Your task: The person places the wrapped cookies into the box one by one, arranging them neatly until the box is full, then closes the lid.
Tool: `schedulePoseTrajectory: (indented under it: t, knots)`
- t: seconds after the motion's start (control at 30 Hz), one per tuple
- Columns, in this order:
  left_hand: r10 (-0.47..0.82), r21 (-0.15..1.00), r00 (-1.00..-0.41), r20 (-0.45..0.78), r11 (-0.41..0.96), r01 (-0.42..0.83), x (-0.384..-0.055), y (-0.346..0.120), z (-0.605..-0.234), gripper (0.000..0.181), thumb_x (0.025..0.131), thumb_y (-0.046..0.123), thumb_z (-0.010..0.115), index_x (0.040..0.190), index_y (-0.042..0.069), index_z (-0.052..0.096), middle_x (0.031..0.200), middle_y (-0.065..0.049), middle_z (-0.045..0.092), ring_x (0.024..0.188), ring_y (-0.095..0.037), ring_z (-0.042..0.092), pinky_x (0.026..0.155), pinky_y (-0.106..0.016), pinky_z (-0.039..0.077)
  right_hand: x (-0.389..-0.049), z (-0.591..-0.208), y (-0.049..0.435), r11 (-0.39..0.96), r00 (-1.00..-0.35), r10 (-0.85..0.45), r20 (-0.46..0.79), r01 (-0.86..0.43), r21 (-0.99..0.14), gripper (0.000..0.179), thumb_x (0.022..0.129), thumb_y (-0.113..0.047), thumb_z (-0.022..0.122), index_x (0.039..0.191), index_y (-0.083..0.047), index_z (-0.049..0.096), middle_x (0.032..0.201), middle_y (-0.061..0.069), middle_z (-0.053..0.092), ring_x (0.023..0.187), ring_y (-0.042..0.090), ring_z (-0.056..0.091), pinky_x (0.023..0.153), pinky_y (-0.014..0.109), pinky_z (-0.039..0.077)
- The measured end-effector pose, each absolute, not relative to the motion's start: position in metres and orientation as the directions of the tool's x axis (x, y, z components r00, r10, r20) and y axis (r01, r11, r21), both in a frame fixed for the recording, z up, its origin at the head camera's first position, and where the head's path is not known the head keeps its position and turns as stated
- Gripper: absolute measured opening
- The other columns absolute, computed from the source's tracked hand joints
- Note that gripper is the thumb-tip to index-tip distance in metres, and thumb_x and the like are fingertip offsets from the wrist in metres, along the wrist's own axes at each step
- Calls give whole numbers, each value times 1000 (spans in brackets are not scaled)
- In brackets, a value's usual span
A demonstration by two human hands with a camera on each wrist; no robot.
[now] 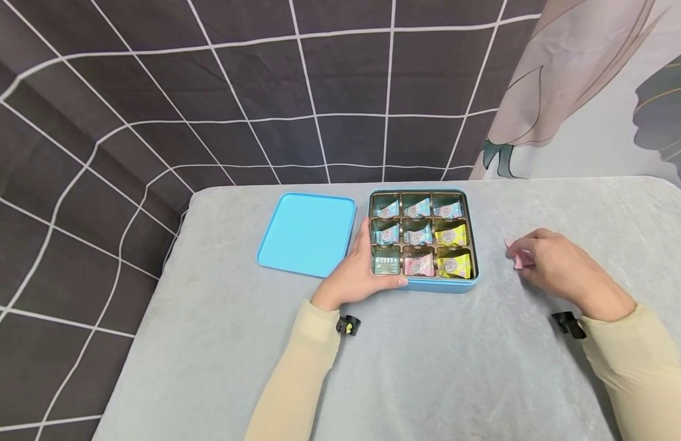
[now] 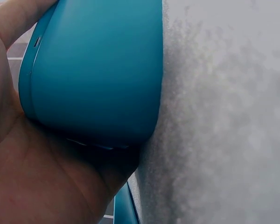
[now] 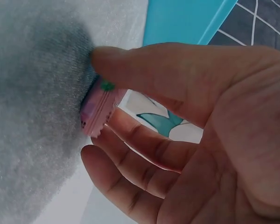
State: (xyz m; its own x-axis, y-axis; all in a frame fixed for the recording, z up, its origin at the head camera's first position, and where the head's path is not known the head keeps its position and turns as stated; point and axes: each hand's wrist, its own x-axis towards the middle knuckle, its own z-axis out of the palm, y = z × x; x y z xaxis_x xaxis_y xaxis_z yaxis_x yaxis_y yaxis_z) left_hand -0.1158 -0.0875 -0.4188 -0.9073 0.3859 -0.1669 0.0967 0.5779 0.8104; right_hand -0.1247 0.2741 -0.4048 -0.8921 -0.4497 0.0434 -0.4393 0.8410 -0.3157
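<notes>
A blue box (image 1: 443, 286) sits on the table, its gold divider holding wrapped candies. Blue candies (image 1: 417, 209) fill the back row and two middle-row compartments; yellow candies (image 1: 454, 266) lie at the middle and front right. One pink candy (image 1: 419, 265) is in the front middle, while the front-left compartment shows its ridged bottom. My left hand (image 1: 358, 274) grips the box's front-left corner, thumb along the front. To the right of the box, my right hand (image 1: 558, 269) pinches another pink candy (image 3: 101, 107) at the table surface; fingers partly hide it.
A flat blue lid (image 1: 307, 234) lies left of the box, close to my left hand. Grey cloth covers the table (image 1: 219, 343). Behind it hangs a dark curtain with white grid lines (image 1: 340, 79), and a patterned light cloth (image 1: 588, 110) at the right.
</notes>
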Motion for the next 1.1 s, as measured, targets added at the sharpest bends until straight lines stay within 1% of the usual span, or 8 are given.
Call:
schedulePoseTrajectory:
  t: [0.1,0.2,0.27,0.5,0.67,0.8,1.0,1.1]
  knots:
    - [386,809,-908,-164,579,100,-116,-87,-419,133,81,55,80,158,15,-21,168,-3,-16,153,-23,3,117,-49,28,-125,-406,274,846,-897,-440,38,-429,-316,20,72,2,81,89,-1,71,96,21,65,80,30,57,72,51,48]
    - [385,805,-908,-164,585,103,-117,-88,-418,133,81,55,79,158,15,-21,168,-4,-16,153,-23,4,117,-48,28,-125,-405,274,854,-903,-428,30,-415,-314,21,71,-1,82,88,-2,69,93,18,63,79,28,56,71,50,47]
    - [384,805,-908,-165,584,101,-117,-88,-418,133,81,55,80,158,14,-21,168,-4,-16,153,-23,4,117,-49,27,-125,-405,274,858,-907,-419,30,-407,-314,20,72,-1,80,88,-3,68,91,17,63,78,26,55,70,49,46]
    - [385,812,-907,-169,576,94,-116,-87,-418,134,81,54,80,158,14,-21,168,-4,-17,153,-22,2,118,-48,25,-125,-401,275,867,-918,-389,77,-393,-306,17,76,0,71,92,-4,68,76,0,59,67,16,51,60,41,44]
    - [386,815,-908,-163,571,97,-116,-87,-418,134,81,53,81,158,14,-21,168,-5,-16,153,-23,2,118,-48,25,-125,-399,275,867,-917,-384,110,-399,-299,19,77,2,71,95,-4,70,73,0,64,63,17,54,56,43,45]
    - [387,819,-908,-161,566,96,-116,-87,-418,134,80,53,81,158,14,-21,168,-5,-16,153,-23,2,118,-48,25,-125,-398,274,867,-914,-384,132,-406,-288,18,77,4,70,95,-2,70,73,2,64,63,18,55,57,45,46]
    - [390,818,-909,-151,566,107,-117,-87,-420,135,80,53,81,158,14,-21,168,-5,-16,153,-23,2,117,-49,26,-124,-395,273,861,-902,-367,227,-422,-284,21,80,9,64,97,0,71,87,16,71,71,32,66,64,55,49]
    - [388,817,-909,-153,566,104,-117,-88,-420,135,80,53,81,158,14,-21,168,-4,-15,153,-23,3,117,-49,26,-124,-395,272,856,-896,-361,259,-429,-287,22,80,11,63,97,-1,71,88,16,72,67,28,62,62,52,48]
